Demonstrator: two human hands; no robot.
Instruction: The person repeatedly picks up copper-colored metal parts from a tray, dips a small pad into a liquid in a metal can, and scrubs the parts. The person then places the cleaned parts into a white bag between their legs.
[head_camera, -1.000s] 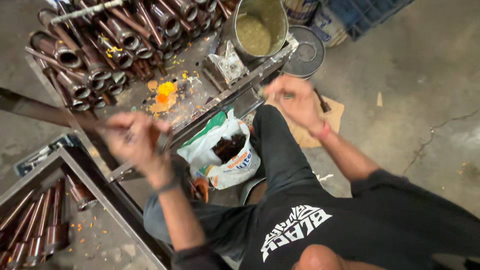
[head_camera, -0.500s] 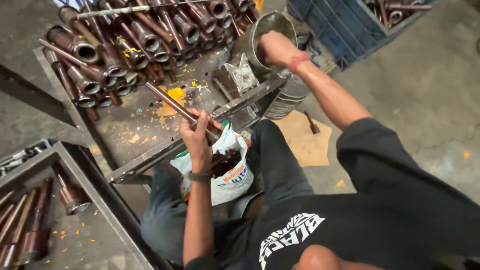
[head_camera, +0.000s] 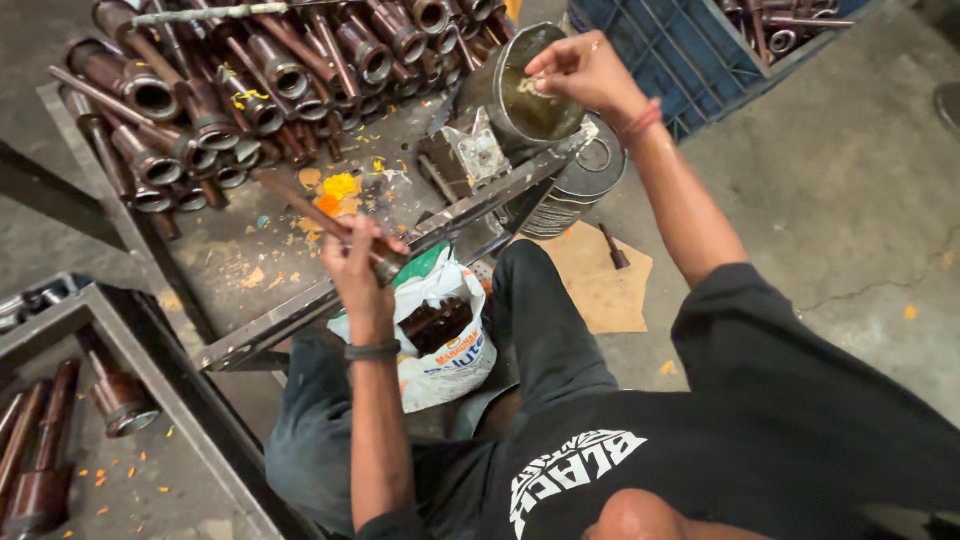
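Rusty-brown metal rod (head_camera: 300, 205) sits gripped in my left hand (head_camera: 358, 262), fist closed round it over the steel tray (head_camera: 260, 340). My right hand (head_camera: 580, 70), fingers pinched (on what, I cannot tell), dips into the grease tin (head_camera: 520, 95). Coating seems underway; next, I judge, grease meets rod. Stacked tubes (head_camera: 250, 80) crowd behind.

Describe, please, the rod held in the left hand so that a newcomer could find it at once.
Start at the metal tray table heaped with brown tubes. At its near edge the left hand grips one thin, dark brown rod. Unlike the stacked tubes, it slants alone over the yellow and orange scraps.
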